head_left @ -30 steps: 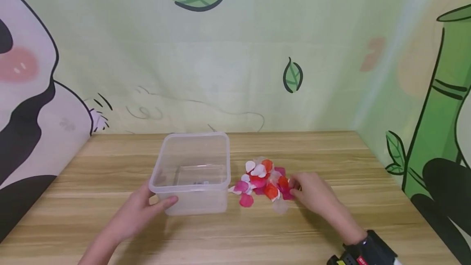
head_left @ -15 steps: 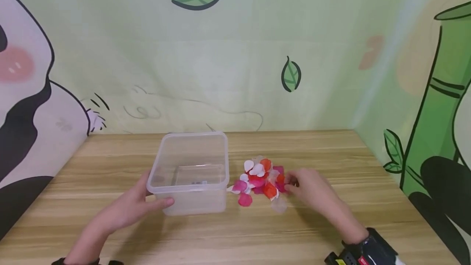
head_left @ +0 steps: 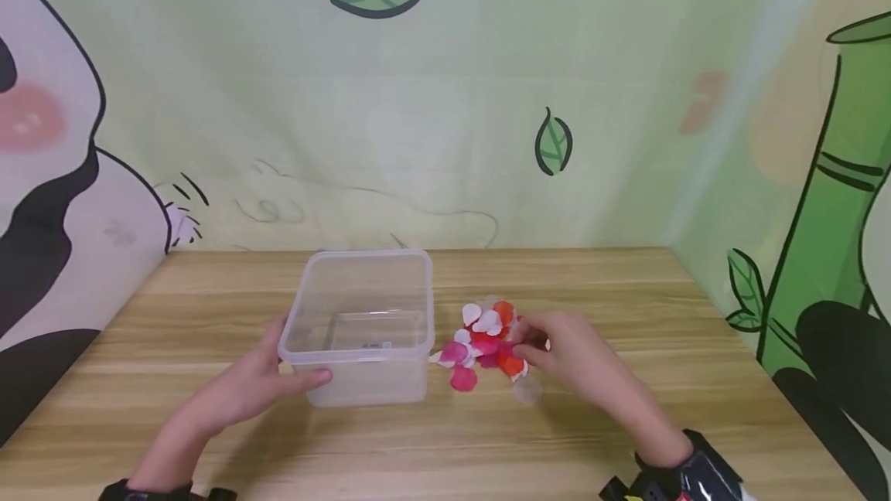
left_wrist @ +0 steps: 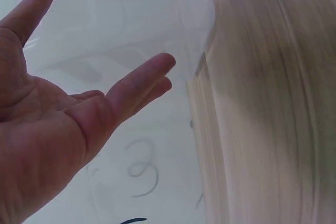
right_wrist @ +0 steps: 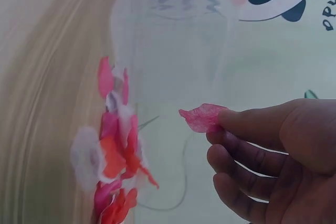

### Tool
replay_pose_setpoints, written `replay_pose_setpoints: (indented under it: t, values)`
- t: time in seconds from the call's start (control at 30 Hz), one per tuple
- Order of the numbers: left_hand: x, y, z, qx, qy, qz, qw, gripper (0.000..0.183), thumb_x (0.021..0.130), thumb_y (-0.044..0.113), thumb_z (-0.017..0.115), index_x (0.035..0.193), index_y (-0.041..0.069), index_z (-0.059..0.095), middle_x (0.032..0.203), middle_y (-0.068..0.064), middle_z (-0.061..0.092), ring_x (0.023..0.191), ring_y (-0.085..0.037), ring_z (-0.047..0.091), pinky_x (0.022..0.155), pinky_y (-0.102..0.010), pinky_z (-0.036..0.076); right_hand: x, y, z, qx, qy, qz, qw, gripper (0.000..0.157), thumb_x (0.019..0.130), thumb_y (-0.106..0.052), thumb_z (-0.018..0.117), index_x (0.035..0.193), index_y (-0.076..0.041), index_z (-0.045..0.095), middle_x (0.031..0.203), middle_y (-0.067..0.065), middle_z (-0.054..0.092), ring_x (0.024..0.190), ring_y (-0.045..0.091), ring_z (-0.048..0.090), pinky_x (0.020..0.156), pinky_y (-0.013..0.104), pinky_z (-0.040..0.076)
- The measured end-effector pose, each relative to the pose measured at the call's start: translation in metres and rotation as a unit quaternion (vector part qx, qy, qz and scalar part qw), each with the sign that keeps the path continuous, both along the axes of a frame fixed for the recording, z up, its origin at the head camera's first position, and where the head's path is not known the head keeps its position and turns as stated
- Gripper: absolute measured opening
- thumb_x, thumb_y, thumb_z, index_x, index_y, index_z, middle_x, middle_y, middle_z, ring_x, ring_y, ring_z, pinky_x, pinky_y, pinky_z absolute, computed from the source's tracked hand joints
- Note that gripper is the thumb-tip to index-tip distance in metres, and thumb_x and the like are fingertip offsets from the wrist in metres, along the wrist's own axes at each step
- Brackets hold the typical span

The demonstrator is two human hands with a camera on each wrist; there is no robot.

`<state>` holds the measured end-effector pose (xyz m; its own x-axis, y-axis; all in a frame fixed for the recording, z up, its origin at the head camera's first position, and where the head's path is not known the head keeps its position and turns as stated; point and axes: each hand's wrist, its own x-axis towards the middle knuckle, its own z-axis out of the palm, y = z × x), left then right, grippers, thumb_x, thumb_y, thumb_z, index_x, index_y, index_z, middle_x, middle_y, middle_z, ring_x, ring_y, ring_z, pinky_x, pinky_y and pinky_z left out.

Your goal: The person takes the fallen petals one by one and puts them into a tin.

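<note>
A clear rectangular plastic box [head_left: 376, 385] stands on the wooden tabletop with its top uncovered. My left hand [head_left: 240, 393] rests at the box's near left corner, thumb along the front wall and fingers at the left side. In the left wrist view the fingers [left_wrist: 139, 85] are straight and spread against the clear wall. To the right of the box lies a loose heap of petals [head_left: 485, 322] in red, pink and white. Over the heap's right side, my right hand [head_left: 571, 346] pinches a pink petal [right_wrist: 202, 118] between thumb and forefinger, raised off the heap in the right wrist view.
The wooden table [head_left: 390, 454] meets a printed cloth backdrop [head_left: 445, 99] with leaves, a panda and bamboo. A pale translucent petal [head_left: 527, 390] lies at the heap's near edge. Black bands with devices [head_left: 685, 474] sit on the wrists.
My right hand, at the heap's right edge earlier, has shifted left over it, and a pink petal is now lifted in its fingertips. My left hand stays at the box.
</note>
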<state>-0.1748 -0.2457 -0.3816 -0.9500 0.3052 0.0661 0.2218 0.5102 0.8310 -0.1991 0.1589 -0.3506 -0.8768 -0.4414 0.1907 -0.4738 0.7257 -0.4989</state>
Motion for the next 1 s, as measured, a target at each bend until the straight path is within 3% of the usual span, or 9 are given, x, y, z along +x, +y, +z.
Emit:
replay_pose_setpoints:
  t: [0.23,0.4,0.67,0.87,1.0]
  values:
    - [-0.003,0.001,-0.001,-0.001,0.005,-0.009,0.9999,0.099,0.088,0.033,0.075,0.157,0.012,0.007,0.138,-0.020,0.042,0.126,-0.037,0.042,0.098,-0.049,0.031,0.009,-0.011,0.011,-0.030,0.018,0.015,0.999,0.011,0.086,-0.008,0.077,0.089,-0.015,0.070,0.074,-0.018,0.058,0.068,0.005,0.057,0.062,0.020,0.046]
    - [-0.002,0.001,-0.001,-0.007,0.007,-0.010,0.9999,0.097,0.089,0.033,0.075,0.156,0.012,0.008,0.137,-0.019,0.044,0.124,-0.036,0.044,0.097,-0.048,0.033,0.012,-0.021,0.017,-0.056,0.040,0.030,0.997,0.010,0.086,-0.008,0.077,0.090,-0.013,0.070,0.075,-0.016,0.060,0.068,0.004,0.056,0.060,0.020,0.045]
    - [-0.001,0.000,0.000,-0.017,0.008,-0.011,0.9998,0.095,0.089,0.034,0.075,0.155,0.010,0.011,0.135,-0.017,0.046,0.122,-0.034,0.046,0.095,-0.041,0.036,0.014,-0.037,0.019,-0.116,0.063,0.044,0.990,0.012,0.086,-0.003,0.076,0.091,-0.013,0.070,0.076,-0.015,0.061,0.065,0.005,0.058,0.056,0.020,0.046]
    - [-0.002,0.000,0.001,-0.020,0.008,-0.018,0.9996,0.095,0.089,0.034,0.074,0.155,0.011,0.010,0.136,-0.017,0.045,0.122,-0.033,0.045,0.094,-0.032,0.037,0.015,-0.048,0.020,-0.135,0.086,0.031,0.987,0.013,0.086,-0.003,0.076,0.093,-0.013,0.071,0.082,-0.012,0.064,0.061,0.007,0.055,0.054,0.020,0.045]
    - [-0.003,0.000,0.000,-0.009,0.005,-0.025,0.9996,0.096,0.090,0.033,0.074,0.156,0.011,0.008,0.137,-0.017,0.043,0.124,-0.034,0.044,0.094,-0.028,0.037,0.014,-0.054,0.020,-0.164,0.072,0.034,0.983,0.012,0.087,-0.002,0.074,0.095,-0.011,0.071,0.081,-0.010,0.064,0.054,0.006,0.054,0.049,0.021,0.045]
